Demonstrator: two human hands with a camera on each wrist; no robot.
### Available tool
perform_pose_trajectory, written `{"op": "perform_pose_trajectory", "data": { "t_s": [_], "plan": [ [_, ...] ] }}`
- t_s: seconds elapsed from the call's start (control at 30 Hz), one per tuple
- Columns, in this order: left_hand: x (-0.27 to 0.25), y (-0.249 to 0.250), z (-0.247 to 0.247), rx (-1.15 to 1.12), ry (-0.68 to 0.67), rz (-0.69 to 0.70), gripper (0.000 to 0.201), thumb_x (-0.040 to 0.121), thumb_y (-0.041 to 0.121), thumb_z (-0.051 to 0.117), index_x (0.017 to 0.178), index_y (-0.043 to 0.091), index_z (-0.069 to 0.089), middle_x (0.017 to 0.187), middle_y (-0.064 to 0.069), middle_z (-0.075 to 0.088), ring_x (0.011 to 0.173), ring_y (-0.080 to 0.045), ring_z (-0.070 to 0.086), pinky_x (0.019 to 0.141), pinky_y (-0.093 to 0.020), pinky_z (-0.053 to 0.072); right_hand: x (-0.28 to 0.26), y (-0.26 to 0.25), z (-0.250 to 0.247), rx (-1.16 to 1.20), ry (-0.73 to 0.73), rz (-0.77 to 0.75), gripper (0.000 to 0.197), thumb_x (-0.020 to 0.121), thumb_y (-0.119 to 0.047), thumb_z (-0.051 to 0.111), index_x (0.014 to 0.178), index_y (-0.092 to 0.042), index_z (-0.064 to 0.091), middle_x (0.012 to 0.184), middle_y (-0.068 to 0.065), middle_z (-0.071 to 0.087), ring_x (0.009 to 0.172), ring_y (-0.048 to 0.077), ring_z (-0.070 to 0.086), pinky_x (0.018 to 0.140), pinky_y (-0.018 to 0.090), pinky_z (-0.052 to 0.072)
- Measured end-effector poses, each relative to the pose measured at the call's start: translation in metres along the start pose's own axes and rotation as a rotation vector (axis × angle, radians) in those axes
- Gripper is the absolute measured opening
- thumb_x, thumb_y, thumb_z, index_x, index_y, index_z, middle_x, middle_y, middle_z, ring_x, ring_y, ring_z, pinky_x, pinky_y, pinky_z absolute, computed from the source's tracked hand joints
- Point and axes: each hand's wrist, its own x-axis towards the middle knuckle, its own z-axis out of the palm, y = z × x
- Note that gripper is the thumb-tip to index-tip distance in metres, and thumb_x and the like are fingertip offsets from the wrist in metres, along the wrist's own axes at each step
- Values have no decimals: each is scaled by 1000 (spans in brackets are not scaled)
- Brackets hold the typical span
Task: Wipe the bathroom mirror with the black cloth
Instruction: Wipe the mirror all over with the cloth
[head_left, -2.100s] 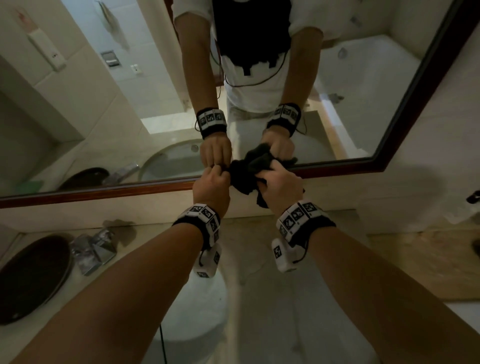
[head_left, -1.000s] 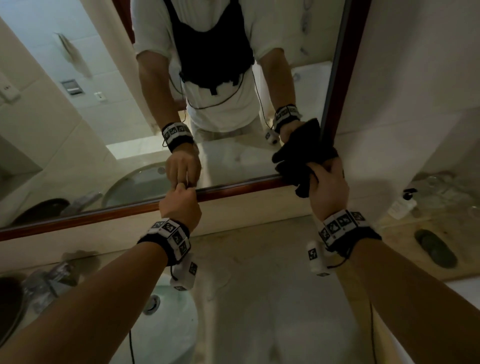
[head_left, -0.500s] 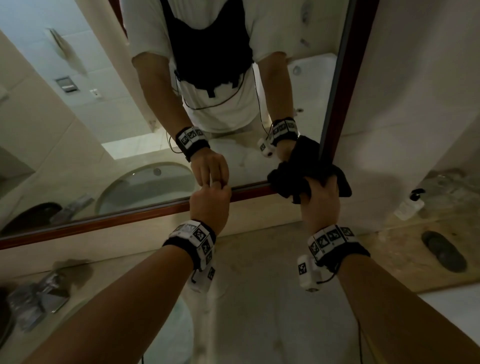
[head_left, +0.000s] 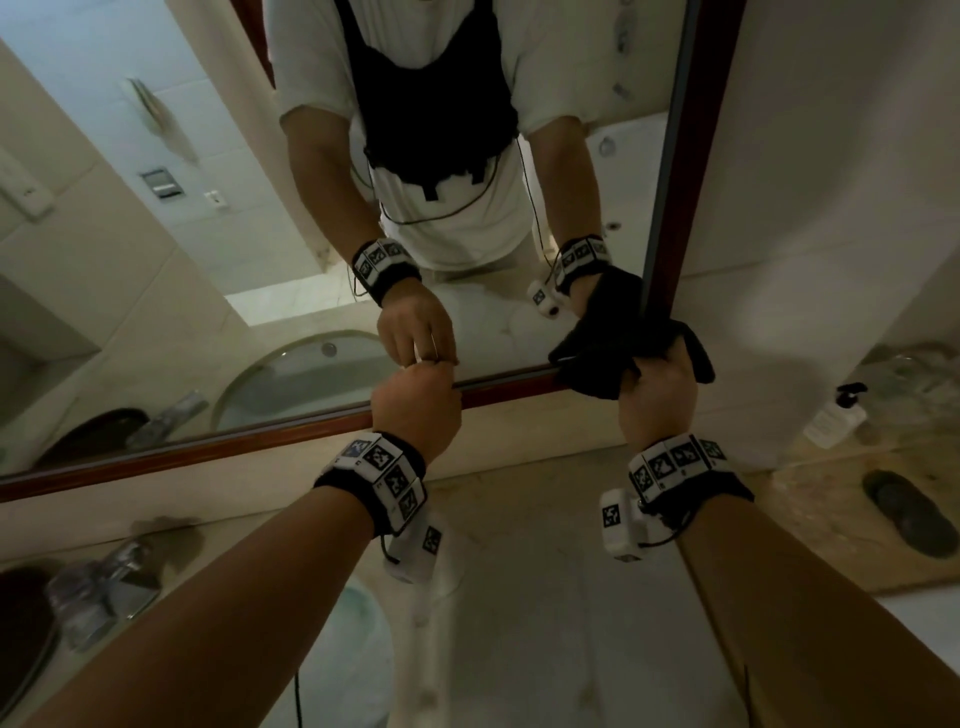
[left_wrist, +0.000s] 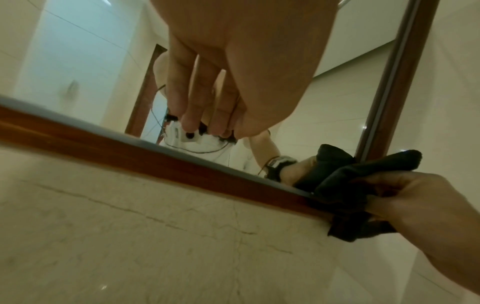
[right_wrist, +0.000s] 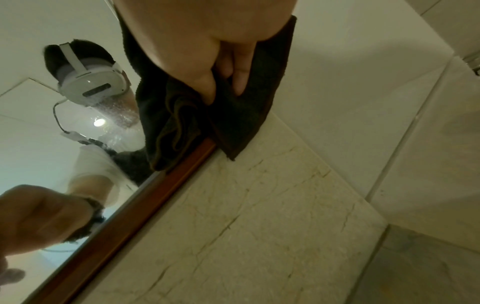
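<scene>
The large wall mirror with a reddish-brown wooden frame (head_left: 171, 452) serves as the landmark. At its lower right corner, the right hand (head_left: 655, 397) has its fingers curled round the bunched black cloth (head_left: 613, 338), pressing it against the glass and over the frame where the bottom rail meets the right upright. In the right wrist view the fingertips (right_wrist: 240, 80) dig into the cloth's (right_wrist: 233, 115) folds, and one corner hangs past the frame onto the beige marble wall strip (right_wrist: 259, 216) below. The left hand (head_left: 415, 402) is at the mirror's bottom rail, left of the cloth and apart from it, holding nothing; in the left wrist view its fingers (left_wrist: 182, 96) reach toward the glass, loosely bent, tips just at the surface. Below the mirror lies the pale stone tabletop (head_left: 545, 597), with a white basin (head_left: 358, 649) set into it and a small pump bottle (head_left: 836, 415) to the right of the frame.
</scene>
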Motion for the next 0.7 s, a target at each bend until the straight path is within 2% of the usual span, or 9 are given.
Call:
{"op": "perform_pose_trajectory", "data": {
  "t_s": [0.13, 0.27, 0.37, 0.43, 0.53, 0.57, 0.63, 0.7],
  "plan": [
    [2, -2, -16, -73, 45, -6, 19, 92, 25, 52, 104, 18, 65, 99, -1, 68, 84, -26, 66, 62, -29, 44, 10, -11, -12, -33, -5, -24, 48, 87, -24, 34, 102, 4, 71, 110, 26, 63, 101, 43, 60, 77, 43, 55],
    [2, 0, -38, -121, 142, -13, 19, 92, 26, 54, 103, 16, 66, 102, 0, 68, 86, -23, 65, 65, -29, 46, 22, -24, -26, -70, -16, -27, 33, 86, -14, 47, 98, 3, 72, 113, 26, 62, 99, 44, 60, 74, 45, 56],
    [3, 4, -59, -160, 243, -2, 25, 92, 26, 56, 114, 19, 65, 107, 1, 67, 90, -21, 65, 68, -30, 47, 38, -35, -37, -52, 1, -65, 30, 88, -15, 49, 96, 3, 72, 109, 26, 63, 96, 43, 61, 74, 47, 56],
    [4, 5, -76, -178, 327, 19, 29, 90, 25, 59, 118, 19, 61, 110, 0, 64, 93, -22, 64, 65, -30, 44, 47, -45, -46, -20, 46, -114, 36, 90, -20, 44, 96, 2, 72, 107, 25, 64, 93, 42, 62, 72, 43, 56],
    [13, 1, -103, -146, 446, 28, 31, 84, 22, 64, 114, 18, 59, 113, -5, 57, 103, -28, 55, 61, -31, 39, 65, -66, -62, -7, 97, -143, 28, 88, -13, 49, 94, 1, 73, 105, 25, 65, 91, 42, 63, 71, 41, 56],
    [15, -1, -112, -129, 478, 31, 33, 81, 21, 65, 113, 18, 59, 116, -8, 55, 107, -31, 52, 63, -33, 42, 70, -73, -67, -6, 122, -159, 29, 87, -12, 47, 94, 1, 72, 105, 25, 65, 90, 41, 63, 70, 41, 56],
    [21, -4, -129, -75, 557, 40, 37, 76, 20, 67, 113, 19, 60, 120, -11, 52, 111, -35, 47, 75, -42, 47, 82, -88, -78, 12, 157, -195, 37, 87, -16, 40, 93, 0, 72, 105, 25, 65, 89, 41, 63, 69, 40, 55],
    [25, -7, -142, -17, 606, 39, 42, 77, 25, 66, 119, 24, 59, 131, -11, 48, 118, -36, 42, 89, -46, 41, 94, -102, -89, 19, 187, -239, 39, 87, -19, 38, 93, 0, 72, 106, 25, 64, 90, 41, 63, 72, 40, 55]
  ]
}}
